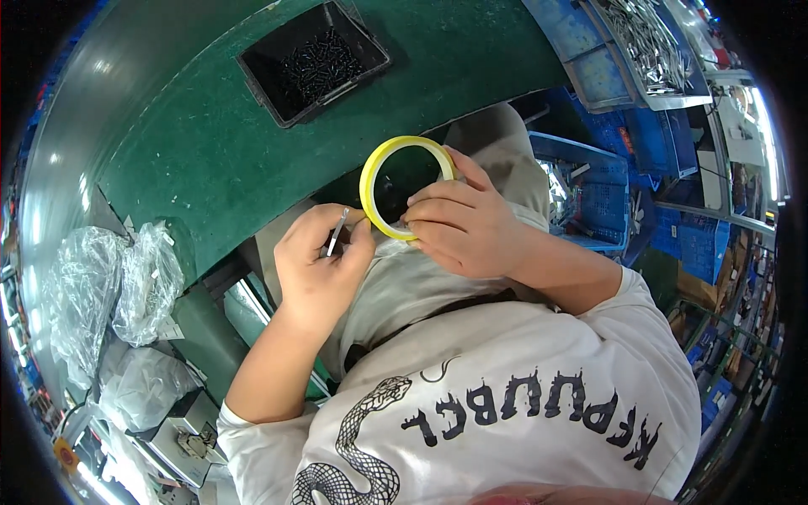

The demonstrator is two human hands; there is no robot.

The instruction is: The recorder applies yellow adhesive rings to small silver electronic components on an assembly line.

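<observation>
A roll of yellow tape [368, 187] with a white inner ring is held upright over my lap. My right hand [471, 220] grips its right side, fingers curled through and around the ring. My left hand [320, 261] is closed at the roll's lower left edge, thumb and forefinger pressed together by the tape. A thin, short silver strip [338, 231] pokes out between those fingers; its exact kind is too small to make out. Whether the left fingertips also pinch the tape's end is hidden.
On the green table [219, 160] stands a black bin [252, 74] of small dark parts. Clear plastic bags [88, 295] lie at the left. Blue crates [602, 206] sit to the right, and a tray of long metal parts [644, 50] is at the upper right.
</observation>
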